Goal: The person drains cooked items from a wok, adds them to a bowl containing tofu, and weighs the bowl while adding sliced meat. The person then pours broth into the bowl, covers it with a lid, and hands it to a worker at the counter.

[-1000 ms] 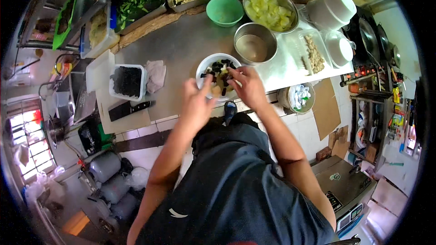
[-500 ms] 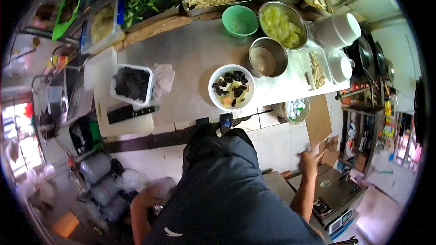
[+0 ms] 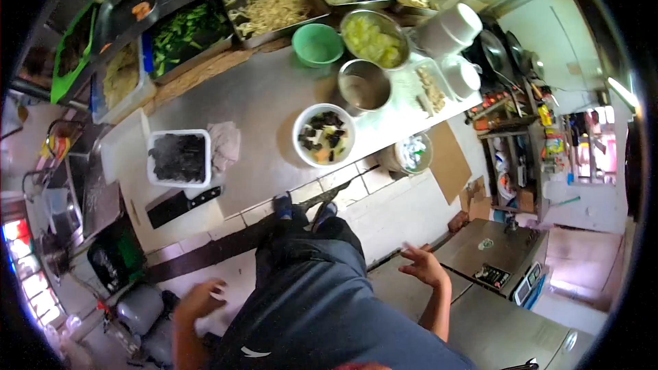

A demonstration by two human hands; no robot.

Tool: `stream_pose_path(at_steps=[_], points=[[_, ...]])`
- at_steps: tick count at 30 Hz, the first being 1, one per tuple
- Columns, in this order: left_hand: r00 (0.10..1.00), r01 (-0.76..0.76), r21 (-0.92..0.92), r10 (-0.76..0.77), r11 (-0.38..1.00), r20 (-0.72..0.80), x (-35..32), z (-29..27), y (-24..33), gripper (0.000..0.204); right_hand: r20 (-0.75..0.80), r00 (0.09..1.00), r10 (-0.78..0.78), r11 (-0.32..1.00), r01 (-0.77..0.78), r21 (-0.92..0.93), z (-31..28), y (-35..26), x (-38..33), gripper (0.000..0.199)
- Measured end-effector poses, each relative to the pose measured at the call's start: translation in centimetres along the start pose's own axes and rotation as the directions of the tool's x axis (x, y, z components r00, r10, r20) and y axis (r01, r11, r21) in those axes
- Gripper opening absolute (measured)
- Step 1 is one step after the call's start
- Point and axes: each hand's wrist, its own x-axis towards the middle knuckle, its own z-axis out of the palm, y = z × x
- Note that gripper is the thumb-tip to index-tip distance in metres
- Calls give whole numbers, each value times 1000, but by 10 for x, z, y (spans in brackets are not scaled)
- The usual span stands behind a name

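Both my hands hang in the air beside my body, away from the steel worktable (image 3: pixel 253 137). My left hand (image 3: pixel 200 300) has its fingers loosely bent and apart, with nothing in it. My right hand (image 3: pixel 425 267) is also open and bare, over the steel counter at my right. Nearest on the table stands a white round bowl (image 3: pixel 297 144) with black fungus and pale and orange pieces. At the left, a white tub (image 3: pixel 179 182) holds black shredded food. A cleaver (image 3: pixel 170 210) with a black handle lies on a white cutting board (image 3: pixel 200 225).
A crumpled cloth (image 3: pixel 225 145) lies beside the tub. Toward the back stand a steel pot (image 3: pixel 378 92), a green bowl (image 3: pixel 318 60) and stacked white bowls (image 3: pixel 449 33). Food trays line the far edge. A bin (image 3: pixel 392 157) and flattened cardboard (image 3: pixel 445 164) are on the floor.
My view has swung to the right, so the table's things appear farther left. My left hand has risen into clear sight. My right hand has come closer to my body.
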Motion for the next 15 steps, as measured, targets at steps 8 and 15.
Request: stream_pose_path(at_steps=[8,15], points=[[436,-504,810,898,298,-59,-43,-72,221,52,145,506,-850,133,473,-871,-23,-255,-121,68],[378,-908,317,860,273,343,33,109,300,53,-223,516,-827,562,748,-354,-33,-27,4,81]])
